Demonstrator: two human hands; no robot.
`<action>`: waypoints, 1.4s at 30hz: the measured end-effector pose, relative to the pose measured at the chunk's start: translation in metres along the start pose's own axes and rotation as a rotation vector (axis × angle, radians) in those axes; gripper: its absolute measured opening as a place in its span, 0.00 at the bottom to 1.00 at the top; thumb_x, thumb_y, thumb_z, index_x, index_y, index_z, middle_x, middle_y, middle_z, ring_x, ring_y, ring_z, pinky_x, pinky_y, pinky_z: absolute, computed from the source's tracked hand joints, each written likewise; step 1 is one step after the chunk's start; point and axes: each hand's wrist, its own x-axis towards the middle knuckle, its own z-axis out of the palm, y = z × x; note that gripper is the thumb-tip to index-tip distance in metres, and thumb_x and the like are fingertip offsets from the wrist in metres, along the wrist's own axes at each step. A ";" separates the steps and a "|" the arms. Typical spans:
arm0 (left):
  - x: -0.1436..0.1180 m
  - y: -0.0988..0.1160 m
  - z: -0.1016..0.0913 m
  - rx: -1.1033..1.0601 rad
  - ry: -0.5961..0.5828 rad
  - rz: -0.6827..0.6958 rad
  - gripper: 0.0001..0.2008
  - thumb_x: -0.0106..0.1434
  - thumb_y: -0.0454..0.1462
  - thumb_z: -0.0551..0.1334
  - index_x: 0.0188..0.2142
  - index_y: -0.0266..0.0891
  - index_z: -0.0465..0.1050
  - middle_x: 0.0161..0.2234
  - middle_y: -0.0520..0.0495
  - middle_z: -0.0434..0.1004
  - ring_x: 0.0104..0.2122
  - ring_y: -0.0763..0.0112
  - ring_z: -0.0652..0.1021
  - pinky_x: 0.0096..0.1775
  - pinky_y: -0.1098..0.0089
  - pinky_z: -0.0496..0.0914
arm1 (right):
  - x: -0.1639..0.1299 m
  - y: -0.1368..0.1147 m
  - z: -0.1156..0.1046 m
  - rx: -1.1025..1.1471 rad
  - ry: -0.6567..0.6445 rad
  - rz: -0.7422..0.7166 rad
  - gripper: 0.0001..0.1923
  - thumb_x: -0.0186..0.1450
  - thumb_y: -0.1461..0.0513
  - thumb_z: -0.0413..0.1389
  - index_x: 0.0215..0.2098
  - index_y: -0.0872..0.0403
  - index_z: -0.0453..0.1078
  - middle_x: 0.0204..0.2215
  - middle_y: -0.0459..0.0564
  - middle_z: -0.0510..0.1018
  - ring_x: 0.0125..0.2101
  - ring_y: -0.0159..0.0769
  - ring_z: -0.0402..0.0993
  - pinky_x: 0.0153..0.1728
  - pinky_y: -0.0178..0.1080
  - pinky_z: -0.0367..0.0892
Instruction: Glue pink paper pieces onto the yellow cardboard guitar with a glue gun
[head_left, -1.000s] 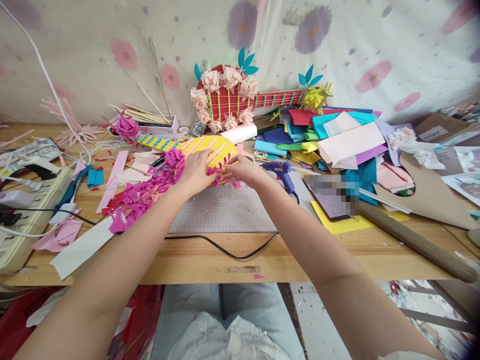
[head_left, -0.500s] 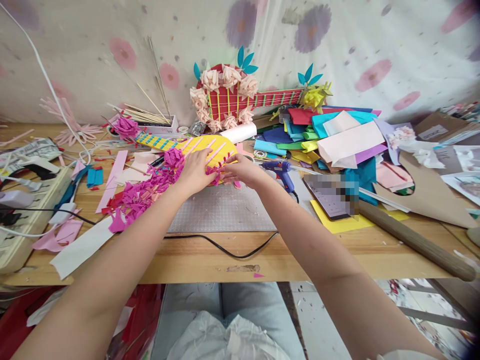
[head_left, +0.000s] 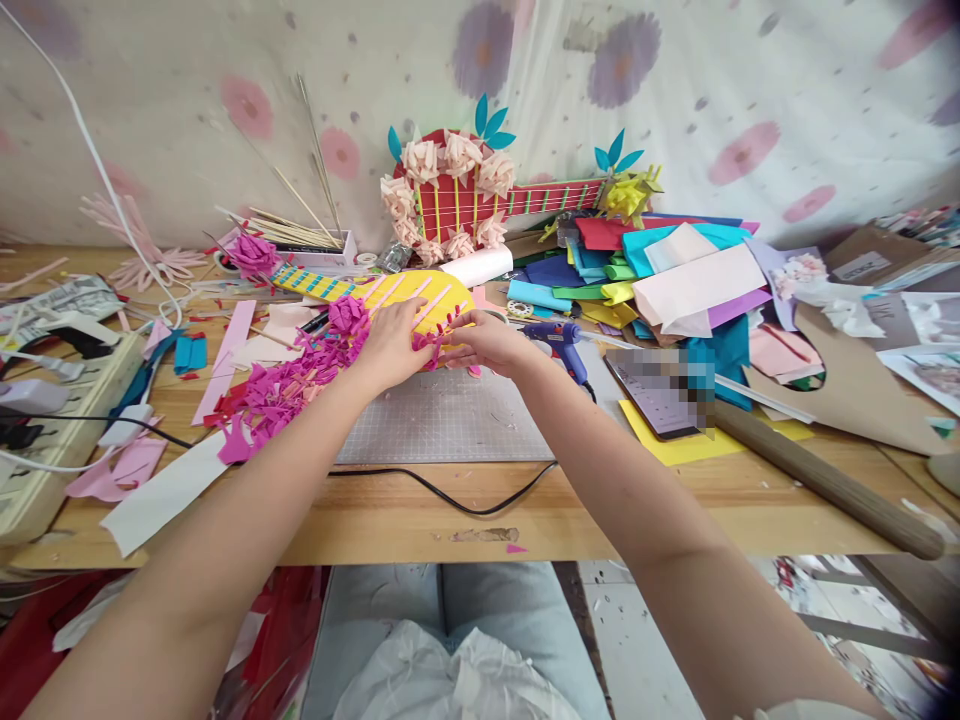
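Note:
A yellow paper guitar [head_left: 442, 292] with pink strips and a blue-striped neck lies on the grey cutting mat [head_left: 450, 430]. My left hand [head_left: 391, 345] rests over its body, thumb and fingers bent around a small magenta paper flower [head_left: 426, 342] at the near edge. From the other side, my right hand [head_left: 486, 342] reaches the same flower with its fingertips; the exact grip is partly hidden. Small red bits [head_left: 454, 318] stick up along the guitar's edge. Left of my left hand lies a heap of magenta paper pieces [head_left: 285, 395].
A blue glue gun [head_left: 562, 345] lies right of my right hand. Behind stands a red paper guitar [head_left: 457, 205] with pale roses. Coloured paper sheets [head_left: 697, 280], a phone [head_left: 660, 400] and a wooden handle [head_left: 825, 475] fill the right; a power strip [head_left: 67, 430] sits left.
Almost nothing differs. Both hands stay at the guitar's near edge, with only a slight shift of the right fingers and the camera.

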 end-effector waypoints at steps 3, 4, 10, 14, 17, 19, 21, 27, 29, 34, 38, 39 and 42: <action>-0.002 0.006 0.000 0.011 -0.023 0.023 0.31 0.51 0.39 0.62 0.55 0.39 0.58 0.54 0.39 0.66 0.55 0.53 0.65 0.56 0.54 0.59 | 0.000 -0.002 -0.001 -0.084 0.035 0.000 0.12 0.59 0.71 0.53 0.34 0.52 0.55 0.27 0.44 0.72 0.22 0.29 0.74 0.28 0.36 0.73; -0.003 0.008 0.000 0.019 -0.033 0.031 0.32 0.50 0.39 0.63 0.55 0.38 0.58 0.55 0.39 0.65 0.55 0.52 0.65 0.56 0.54 0.58 | 0.000 -0.003 -0.001 -0.118 0.051 -0.004 0.13 0.59 0.70 0.54 0.34 0.52 0.55 0.26 0.44 0.71 0.22 0.30 0.74 0.28 0.37 0.73; -0.003 0.009 -0.004 0.007 -0.033 0.068 0.33 0.49 0.36 0.61 0.55 0.40 0.57 0.56 0.39 0.63 0.57 0.54 0.63 0.58 0.52 0.55 | 0.002 -0.004 0.001 -0.193 0.120 -0.051 0.13 0.57 0.70 0.55 0.33 0.52 0.55 0.26 0.44 0.71 0.22 0.29 0.71 0.25 0.36 0.72; -0.001 0.001 -0.012 -0.039 0.061 0.076 0.31 0.48 0.32 0.58 0.54 0.40 0.58 0.54 0.41 0.65 0.56 0.57 0.64 0.58 0.55 0.56 | 0.002 -0.004 0.006 -0.165 0.098 -0.062 0.14 0.55 0.73 0.53 0.33 0.52 0.55 0.29 0.46 0.73 0.22 0.26 0.69 0.23 0.33 0.69; 0.000 -0.006 -0.016 -0.072 0.148 0.069 0.29 0.48 0.31 0.58 0.52 0.41 0.59 0.53 0.42 0.67 0.54 0.57 0.66 0.57 0.55 0.57 | 0.002 -0.006 0.008 -0.166 0.101 -0.069 0.14 0.53 0.74 0.53 0.32 0.53 0.56 0.31 0.47 0.73 0.22 0.25 0.69 0.23 0.31 0.68; 0.000 -0.010 -0.016 -0.085 0.199 0.065 0.28 0.48 0.31 0.58 0.51 0.40 0.60 0.52 0.42 0.68 0.53 0.57 0.67 0.56 0.55 0.58 | 0.002 -0.007 0.006 -0.157 0.107 -0.055 0.15 0.53 0.75 0.53 0.32 0.53 0.56 0.32 0.47 0.73 0.23 0.26 0.70 0.23 0.32 0.68; -0.001 -0.012 -0.014 -0.091 0.246 0.052 0.28 0.48 0.30 0.57 0.50 0.40 0.60 0.51 0.42 0.68 0.53 0.57 0.67 0.56 0.56 0.59 | 0.002 -0.007 0.002 -0.135 0.116 -0.052 0.15 0.53 0.75 0.53 0.32 0.53 0.56 0.33 0.47 0.73 0.24 0.27 0.72 0.24 0.32 0.69; -0.008 -0.004 -0.004 -0.077 0.313 0.075 0.29 0.47 0.28 0.57 0.51 0.39 0.59 0.50 0.41 0.67 0.53 0.57 0.66 0.57 0.55 0.59 | -0.005 -0.002 -0.016 -0.079 0.137 -0.068 0.16 0.53 0.75 0.53 0.33 0.53 0.56 0.34 0.48 0.72 0.27 0.30 0.76 0.25 0.33 0.71; -0.012 0.002 0.001 -0.047 0.286 0.126 0.30 0.47 0.29 0.58 0.52 0.38 0.58 0.51 0.40 0.66 0.54 0.56 0.65 0.59 0.53 0.56 | -0.007 0.001 -0.017 -0.061 0.105 -0.057 0.15 0.53 0.75 0.52 0.33 0.53 0.55 0.33 0.48 0.72 0.27 0.31 0.76 0.26 0.34 0.72; -0.020 0.017 0.013 0.055 0.201 0.194 0.34 0.49 0.38 0.63 0.55 0.38 0.55 0.55 0.37 0.61 0.58 0.52 0.60 0.62 0.46 0.42 | -0.007 0.005 -0.014 0.008 0.027 -0.073 0.15 0.54 0.75 0.52 0.34 0.54 0.56 0.32 0.48 0.73 0.27 0.31 0.77 0.27 0.35 0.73; -0.019 0.023 0.024 0.094 0.221 0.145 0.34 0.52 0.40 0.63 0.56 0.36 0.54 0.55 0.35 0.60 0.59 0.50 0.59 0.61 0.44 0.40 | -0.005 0.005 -0.016 0.082 -0.034 -0.081 0.14 0.55 0.74 0.52 0.35 0.54 0.57 0.33 0.48 0.74 0.28 0.33 0.77 0.28 0.37 0.73; -0.018 0.024 0.026 0.103 0.233 0.132 0.33 0.53 0.39 0.63 0.56 0.36 0.54 0.55 0.34 0.60 0.59 0.50 0.59 0.61 0.43 0.40 | -0.005 0.005 -0.017 0.093 -0.044 -0.081 0.14 0.55 0.74 0.52 0.35 0.54 0.57 0.32 0.48 0.74 0.28 0.33 0.77 0.29 0.37 0.73; -0.015 0.025 0.030 0.134 0.255 0.125 0.31 0.53 0.35 0.61 0.56 0.33 0.55 0.55 0.33 0.61 0.59 0.50 0.60 0.61 0.44 0.41 | -0.005 0.007 -0.026 0.107 -0.044 -0.095 0.13 0.55 0.73 0.53 0.35 0.54 0.57 0.32 0.47 0.75 0.28 0.31 0.77 0.31 0.36 0.72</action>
